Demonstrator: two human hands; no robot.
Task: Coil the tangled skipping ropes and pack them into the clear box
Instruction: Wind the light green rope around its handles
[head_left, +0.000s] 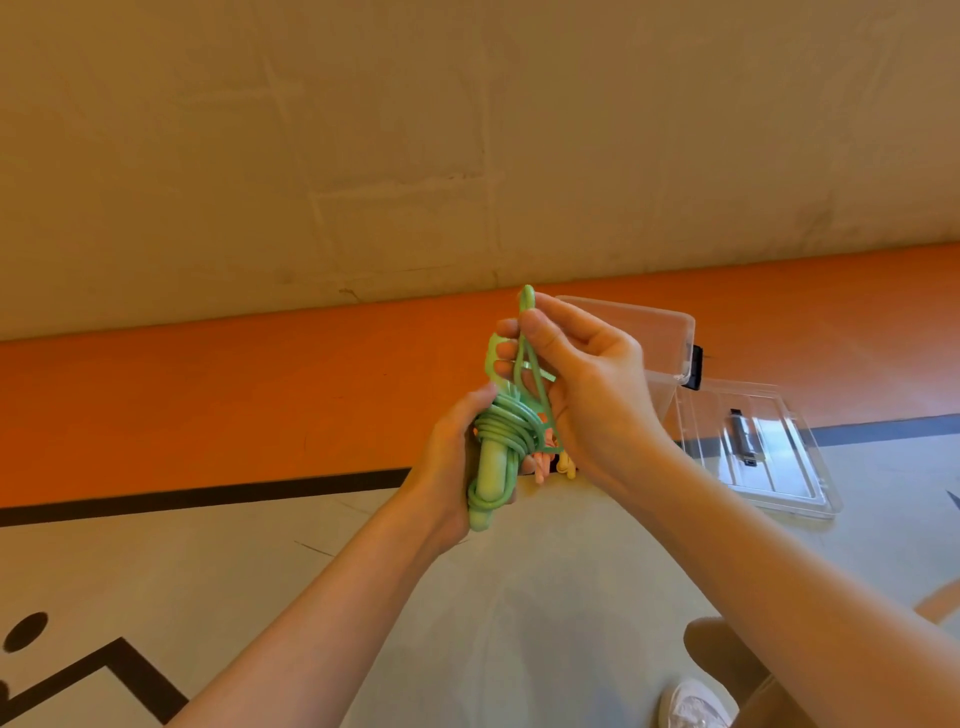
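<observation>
A green skipping rope (501, 434) is wound in several turns around its own green handles, held up in front of me. My left hand (454, 467) grips the bundle from the left, fingers curled round the handles. My right hand (587, 384) pinches a loop of the rope's free end between thumb and fingers above the coil. The clear box (670, 332) stands on the floor behind my right hand, open at the top. Bits of pink and yellow rope (550, 462) show on the floor below the hands, mostly hidden.
The box's clear lid (769, 457) lies flat on the floor right of the box. A tan wall with an orange band rises behind. Black lines mark the pale floor. My knee and a white shoe (691, 701) show at the lower right.
</observation>
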